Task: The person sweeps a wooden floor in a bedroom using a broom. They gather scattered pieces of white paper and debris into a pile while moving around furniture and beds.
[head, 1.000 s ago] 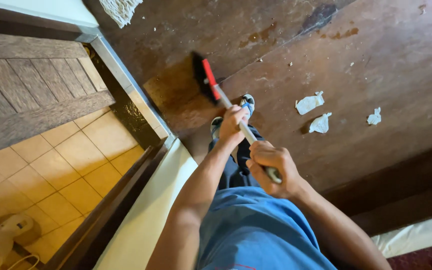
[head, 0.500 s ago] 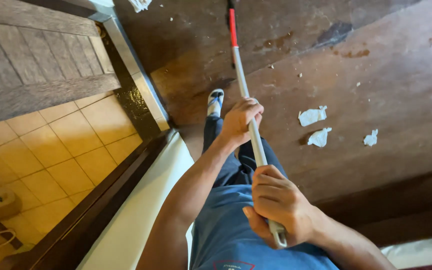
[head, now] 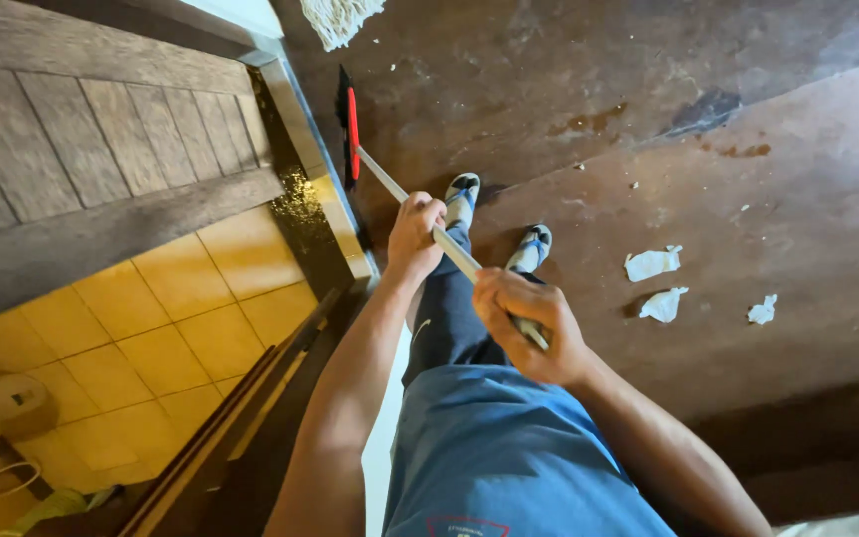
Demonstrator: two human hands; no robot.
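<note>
Two hands on one broom (head: 350, 124) | left hand (head: 415, 234) clenched mid-handle, right hand (head: 529, 323) clenched near its end | head on brown floor (head: 569, 99) by doorsill (head: 315, 169) — likely light, stiff pole — grip spaced apart.

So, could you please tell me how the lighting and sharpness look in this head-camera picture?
In the head view, warm light falls on the yellow tiles while the brown floor is dimmer; the wide lens bends the door sill; the broom, left hand and right hand look sharp, with no clear motion blur; the paper scraps cast small shadows; the lower right corner is dark.
</note>
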